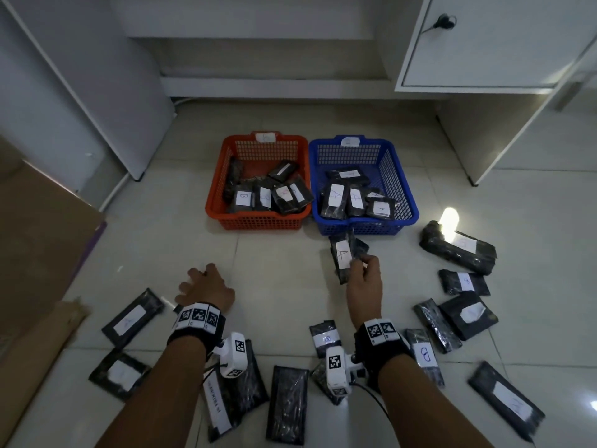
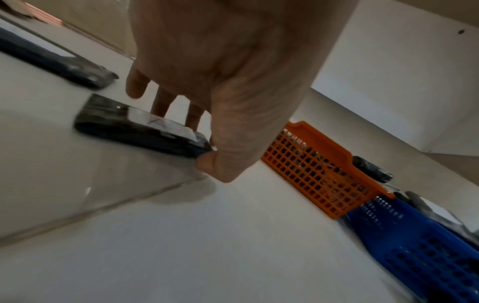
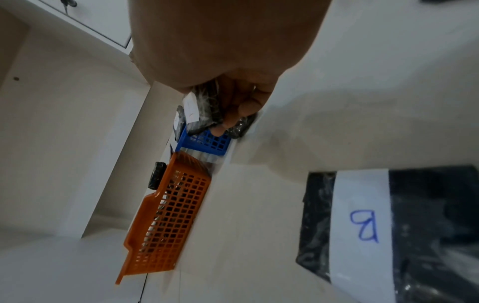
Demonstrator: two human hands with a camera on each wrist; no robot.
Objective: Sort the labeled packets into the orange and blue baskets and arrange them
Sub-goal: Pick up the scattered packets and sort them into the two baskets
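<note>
My right hand (image 1: 360, 266) pinches a black packet labelled A (image 1: 342, 257) upright in the air, just before the blue basket's front wall (image 1: 371, 226). The right wrist view shows its fingers (image 3: 246, 106) curled round that packet (image 3: 204, 106). Several A packets lie in the blue basket; the orange basket (image 1: 258, 221) to its left holds several packets, one marked B. My left hand (image 1: 200, 281) hovers low over the tiles with relaxed fingers (image 2: 162, 102), holding nothing, close beside a packet marked A (image 2: 145, 127).
Loose black packets lie around my arms: a B packet (image 1: 423, 354), another (image 1: 324, 337), a larger bundle (image 1: 458, 247) at the right, one (image 1: 286, 402) between my forearms. Cardboard (image 1: 38, 240) lies at the left. A white cabinet (image 1: 484, 43) stands behind the baskets.
</note>
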